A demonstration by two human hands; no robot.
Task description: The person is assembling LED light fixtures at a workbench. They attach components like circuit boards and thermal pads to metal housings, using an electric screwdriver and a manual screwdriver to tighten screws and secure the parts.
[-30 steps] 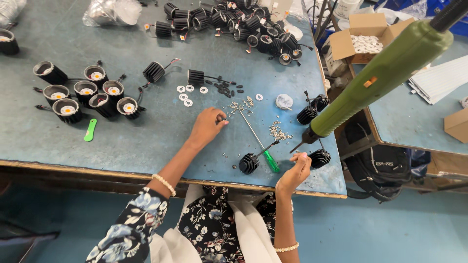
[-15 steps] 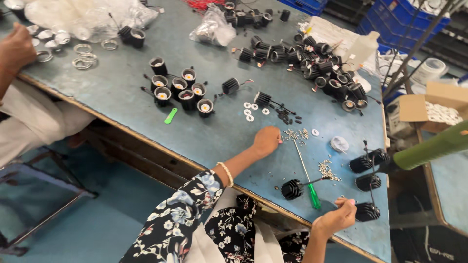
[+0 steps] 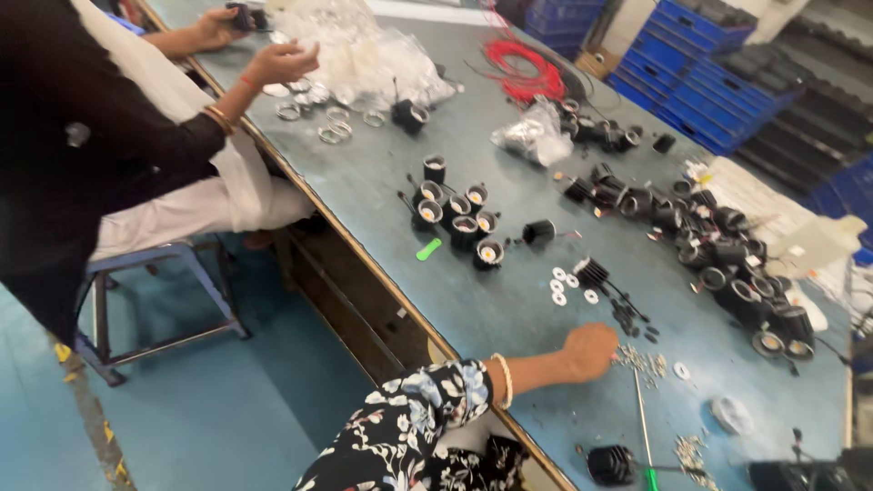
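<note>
The left hand [image 3: 589, 351] rests clenched on the table [image 3: 509, 309] at the screws [image 3: 640, 360], seemingly picking some up; whether it grips one I cannot tell. Next needs a fine pinch. Right hand unseen

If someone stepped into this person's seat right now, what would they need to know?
Left hand: closed, knuckles up, at a scatter of small screws on the blue-grey table; whether it grips one cannot be told.
Right hand: out of view.
Green-handled screwdriver lies beside the screws, untouched. One black finned part sits near the table edge.
Done, it seems: a cluster of black housings with lit-looking centres.
Left: white washers and a heap of black housings.
</note>
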